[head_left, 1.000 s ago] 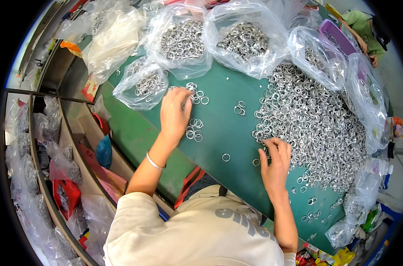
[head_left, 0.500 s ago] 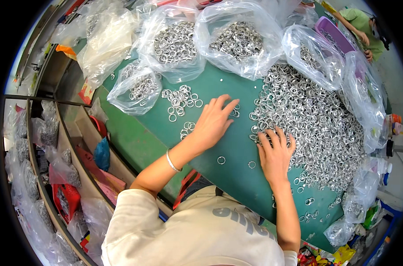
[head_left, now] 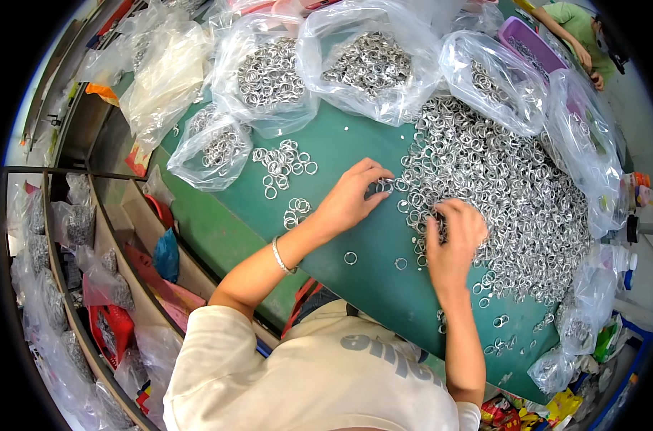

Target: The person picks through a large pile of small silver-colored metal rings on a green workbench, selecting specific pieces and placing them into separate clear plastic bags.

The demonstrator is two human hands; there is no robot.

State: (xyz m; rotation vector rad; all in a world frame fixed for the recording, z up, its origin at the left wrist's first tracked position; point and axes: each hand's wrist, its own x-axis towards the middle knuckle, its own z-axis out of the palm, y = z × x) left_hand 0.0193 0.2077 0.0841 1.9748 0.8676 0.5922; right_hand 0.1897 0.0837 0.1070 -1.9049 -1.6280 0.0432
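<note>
A big heap of silver metal rings [head_left: 513,194] covers the right side of the green table [head_left: 326,280]. At the heap's left edge, my left hand [head_left: 351,197] has its thumb and bent fingers around a few rings [head_left: 380,188]. My right hand [head_left: 459,233] lies over the heap's near-left part, fingers curled and slightly blurred, with rings showing between thumb and fingers. Whether it grips any is unclear. Left of my left hand are a small group of rings [head_left: 283,164] and a smaller cluster [head_left: 296,210]. Single rings [head_left: 351,258] lie nearer me.
Open clear bags of rings [head_left: 272,75] line the table's far side, beside a purple bin [head_left: 531,43]. A smaller bag [head_left: 215,154] stands at the left edge. Shelves with bagged parts [head_left: 75,223] are at left. Another person [head_left: 581,36] is at far right.
My left hand's fingers have drawn in around the rings beside the heap. My right hand has shifted onto the rings, its spread fingers now curled. The view has moved slightly.
</note>
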